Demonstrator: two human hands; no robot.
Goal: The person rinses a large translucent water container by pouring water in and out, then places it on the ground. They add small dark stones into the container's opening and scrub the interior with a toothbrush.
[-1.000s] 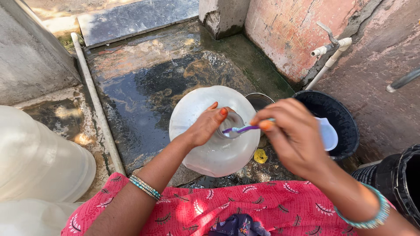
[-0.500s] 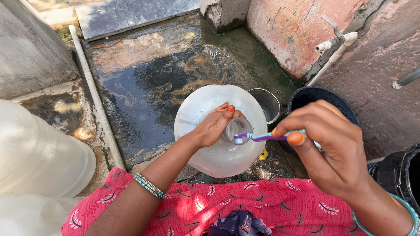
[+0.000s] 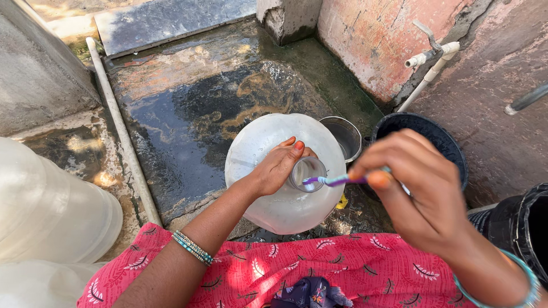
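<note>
A large translucent water jug (image 3: 268,142) stands upright on the wet concrete floor, its round neck opening facing up. My left hand (image 3: 278,166) grips the jug's neck from the left side. My right hand (image 3: 419,191) holds a purple and teal toothbrush (image 3: 337,180) by its handle. The bristle end rests at the rim of the neck opening.
A small steel pot (image 3: 344,136) and a dark bucket (image 3: 439,140) stand just right of the jug. A white tap pipe (image 3: 428,68) runs down the pink wall. Another large white jug (image 3: 51,211) lies at the left, and a black container (image 3: 525,228) at the right edge.
My right hand has shifted right and toward me, with the toothbrush head staying at the jug's neck. The left hand stays on the neck.
</note>
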